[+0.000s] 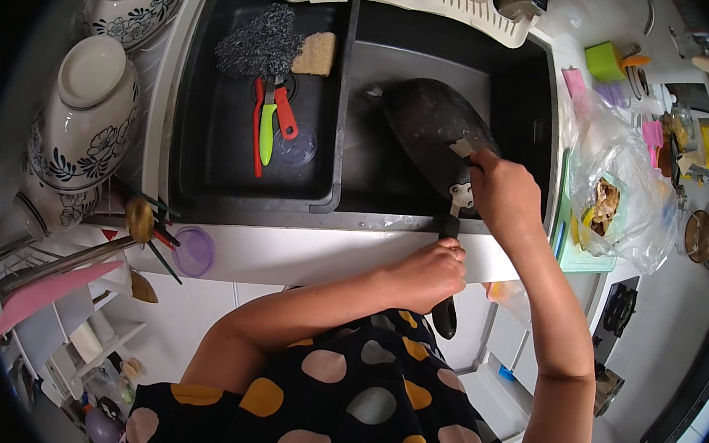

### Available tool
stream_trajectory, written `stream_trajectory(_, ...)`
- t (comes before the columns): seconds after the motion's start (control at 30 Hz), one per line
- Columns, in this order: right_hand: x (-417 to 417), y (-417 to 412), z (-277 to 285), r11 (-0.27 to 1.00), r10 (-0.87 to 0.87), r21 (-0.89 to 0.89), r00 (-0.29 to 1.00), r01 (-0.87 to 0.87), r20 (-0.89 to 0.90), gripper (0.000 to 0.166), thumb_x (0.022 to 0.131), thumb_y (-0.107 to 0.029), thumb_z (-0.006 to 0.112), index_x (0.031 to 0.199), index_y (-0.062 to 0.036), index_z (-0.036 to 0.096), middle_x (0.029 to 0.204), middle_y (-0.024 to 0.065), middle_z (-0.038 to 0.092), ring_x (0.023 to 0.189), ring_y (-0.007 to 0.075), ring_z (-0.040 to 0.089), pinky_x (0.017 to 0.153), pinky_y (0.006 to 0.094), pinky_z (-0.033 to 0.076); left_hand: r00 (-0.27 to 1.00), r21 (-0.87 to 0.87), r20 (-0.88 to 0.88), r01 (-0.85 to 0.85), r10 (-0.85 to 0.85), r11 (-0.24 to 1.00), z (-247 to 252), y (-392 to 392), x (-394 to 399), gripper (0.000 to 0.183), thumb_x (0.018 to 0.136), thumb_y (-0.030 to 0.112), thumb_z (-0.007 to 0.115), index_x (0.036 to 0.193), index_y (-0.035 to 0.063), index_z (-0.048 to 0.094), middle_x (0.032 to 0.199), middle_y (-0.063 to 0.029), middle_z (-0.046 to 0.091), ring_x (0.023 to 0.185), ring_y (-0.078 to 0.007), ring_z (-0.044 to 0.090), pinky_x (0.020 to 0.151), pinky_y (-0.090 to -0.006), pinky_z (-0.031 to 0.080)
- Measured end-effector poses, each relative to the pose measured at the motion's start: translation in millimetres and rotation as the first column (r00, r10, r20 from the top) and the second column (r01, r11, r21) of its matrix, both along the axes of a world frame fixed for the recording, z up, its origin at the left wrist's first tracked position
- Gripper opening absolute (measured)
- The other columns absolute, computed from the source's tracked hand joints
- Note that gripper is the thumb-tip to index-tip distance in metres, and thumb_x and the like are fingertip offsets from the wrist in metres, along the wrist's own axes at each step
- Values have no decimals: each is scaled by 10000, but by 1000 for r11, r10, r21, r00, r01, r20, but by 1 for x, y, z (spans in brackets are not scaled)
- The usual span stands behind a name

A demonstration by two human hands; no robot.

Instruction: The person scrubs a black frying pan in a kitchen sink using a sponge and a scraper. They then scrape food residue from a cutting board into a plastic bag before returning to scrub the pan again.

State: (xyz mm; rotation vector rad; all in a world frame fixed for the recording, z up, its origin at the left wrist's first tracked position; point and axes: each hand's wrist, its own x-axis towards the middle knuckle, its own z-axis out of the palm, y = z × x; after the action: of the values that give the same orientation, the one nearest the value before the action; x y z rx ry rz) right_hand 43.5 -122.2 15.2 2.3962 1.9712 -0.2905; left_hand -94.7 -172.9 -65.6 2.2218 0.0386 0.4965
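Note:
My left hand (429, 275) grips the black handle of a dark frying pan (429, 123), which lies tilted in the right basin of the sink with its underside showing. Against the pan's outer surface, near the riveted handle bracket, my right hand (508, 190) holds a small scraper (462, 147) with a flat, pale blade; most of its handle is hidden in my fingers. In the left basin lie a steel wool scourer (259, 42), a tan sponge (315, 53), a green-handled knife (266, 135), a red-handled peeler (286, 114) and a clear round lid (296, 145).
Upturned patterned bowls (84, 128) stand left of the sink. Behind it is a white drying rack (411, 5). On the right, a plastic bag (623, 182) lies over a green board (591, 261). A purple cup (194, 252) sits at the counter's front left edge.

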Motion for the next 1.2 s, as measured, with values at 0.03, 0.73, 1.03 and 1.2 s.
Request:
stream_trajectory(0.03, -3, 2, -3, 1000, -12, -28, 1000, 13, 23, 158, 835, -179, 550, 884, -58, 639, 754, 195, 647, 740, 378, 640, 659, 459, 522, 1000, 6, 7, -14, 14, 1000, 0, 0, -1, 128, 463, -33, 636, 561, 20, 573, 655, -102, 556, 837, -271, 548, 906, -363, 401)
stream_trajectory(0.73, -61, -47, -18, 1000, 14, -23, 986, -10, 164, 383, 806, -27, 532, 1187, -28, 570, 786, 202, 591, 630, 346, 630, 548, 412, 520, 993, -512, -114, -42, -19, 858, 13, 1, -4, 365, 826, 52, 583, 1187, 43, 527, 1183, -160, 565, 1107, -317, 518, 953, -383, 411)
stream_trajectory(1.03, -75, 9, -22, 984, 131, -139, 978, -109, 162, 338, 798, -16, 547, 1122, 78, 568, 829, 242, 626, 672, 330, 669, 568, 353, 559, 994, -436, -106, -36, -12, 899, 6, -2, 1, 343, 820, 63, 608, 1156, 52, 540, 1131, -153, 584, 1071, -307, 534, 916, -379, 420)
stream_trajectory(1.2, -84, -8, -16, 978, 177, -153, 957, -144, 231, 232, 832, -37, 532, 1026, 74, 597, 800, 230, 629, 650, 330, 672, 535, 362, 563, 996, -482, 19, -70, 90, 873, -7, -12, 3, 265, 787, 42, 618, 1047, 37, 572, 1042, -148, 602, 1012, -301, 551, 877, -372, 432)
